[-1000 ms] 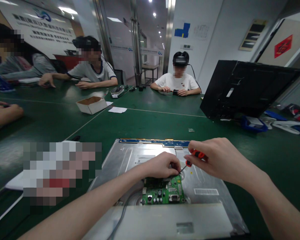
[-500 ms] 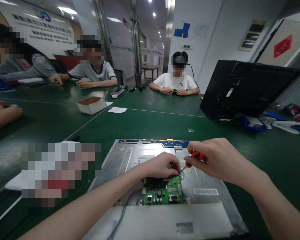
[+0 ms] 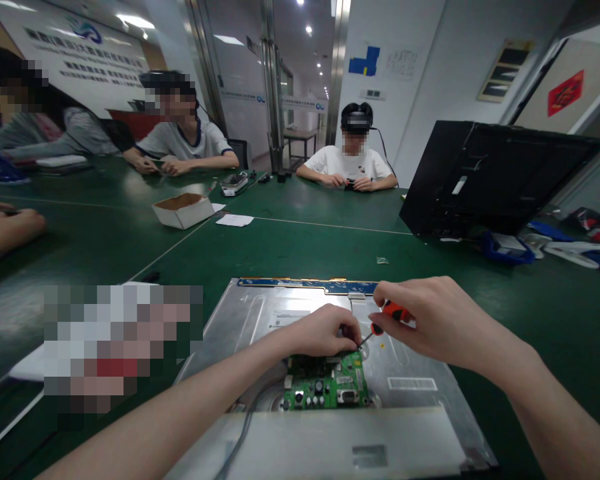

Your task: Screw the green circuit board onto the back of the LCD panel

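My right hand (image 3: 430, 320) is closed round the red and black handle of a screwdriver (image 3: 394, 312). Its thin shaft slants down to the left, with the tip at the upper right corner of a green circuit board (image 3: 325, 383). At that same corner my left hand (image 3: 329, 330) has its fingers pinched together by the tip; whatever they may hold is hidden. The board lies on the silver metal back of a display panel (image 3: 415, 363), which rests flat in front of me. A grey cable (image 3: 250, 420) runs from the board's left side towards me.
A large black monitor casing (image 3: 485, 180) stands tilted at the right, with blue-and-white items beside it. Farther left are an open white box (image 3: 184, 212) and a paper slip (image 3: 235, 220) on the green table (image 3: 300, 247). Several people sit round it.
My hands and the screwdriver stay almost exactly where they were. Across the table, the person at left has brought both hands closer together.
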